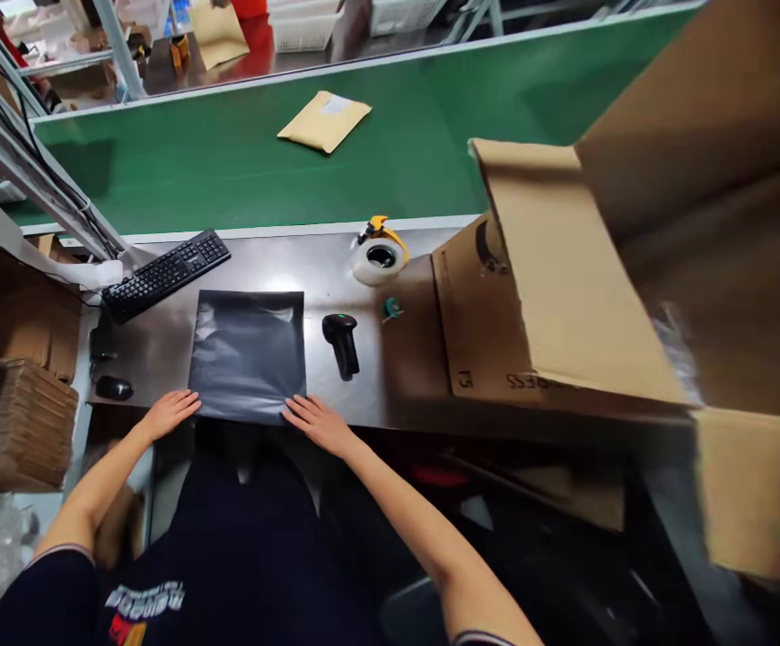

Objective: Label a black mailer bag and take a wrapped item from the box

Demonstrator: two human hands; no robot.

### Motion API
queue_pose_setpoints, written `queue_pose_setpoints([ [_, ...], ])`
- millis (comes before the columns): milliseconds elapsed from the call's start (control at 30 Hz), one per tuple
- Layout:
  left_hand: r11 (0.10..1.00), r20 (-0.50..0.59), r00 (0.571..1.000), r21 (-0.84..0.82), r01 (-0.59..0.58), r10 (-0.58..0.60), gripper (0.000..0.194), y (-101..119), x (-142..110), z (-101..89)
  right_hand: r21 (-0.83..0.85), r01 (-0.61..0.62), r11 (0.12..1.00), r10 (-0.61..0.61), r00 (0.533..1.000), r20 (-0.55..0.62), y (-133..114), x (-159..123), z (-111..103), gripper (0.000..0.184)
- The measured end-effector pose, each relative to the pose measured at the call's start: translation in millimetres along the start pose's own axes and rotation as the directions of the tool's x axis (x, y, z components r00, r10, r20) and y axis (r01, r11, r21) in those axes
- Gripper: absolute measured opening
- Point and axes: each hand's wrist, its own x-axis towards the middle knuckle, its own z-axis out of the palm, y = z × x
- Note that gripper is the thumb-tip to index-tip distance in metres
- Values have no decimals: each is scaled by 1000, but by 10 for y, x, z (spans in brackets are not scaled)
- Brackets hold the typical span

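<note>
A dark grey plastic mailer bag [249, 354] lies flat on the metal table [403, 377] in front of me. My left hand [170, 414] rests at its near left corner, fingers stretched out and the tips touching the edge. At the near right corner my right hand [319, 423] lies with its fingers spread on the plastic. Neither hand grips anything. Just right of the bag is a black barcode scanner [342, 344] with a small green light.
A black keyboard [166, 274] and mouse [114, 388] lie left; a tape dispenser [380, 257] sits behind the scanner. A large open carton [484, 314] stands right. Beyond the table, a green conveyor belt [194, 170] carries a yellow padded envelope [322, 126]. Flattened cardboard [26, 422] is stacked at left.
</note>
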Motion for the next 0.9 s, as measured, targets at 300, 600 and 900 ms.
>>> queue_pose_setpoints([
  [300,657,28,938,-707,262,-344,38,115,-33,-456,533,-269,802,298,954,32,-399,-178,-183,48],
  [600,487,-183,637,-804,341,-749,21,-188,1134,-757,820,-462,339,901,409,-142,-35,863,-541,31],
  [900,448,-240,419,-729,518,-876,27,-280,2025,-810,648,-734,202,979,141,-146,474,1542,-710,38],
])
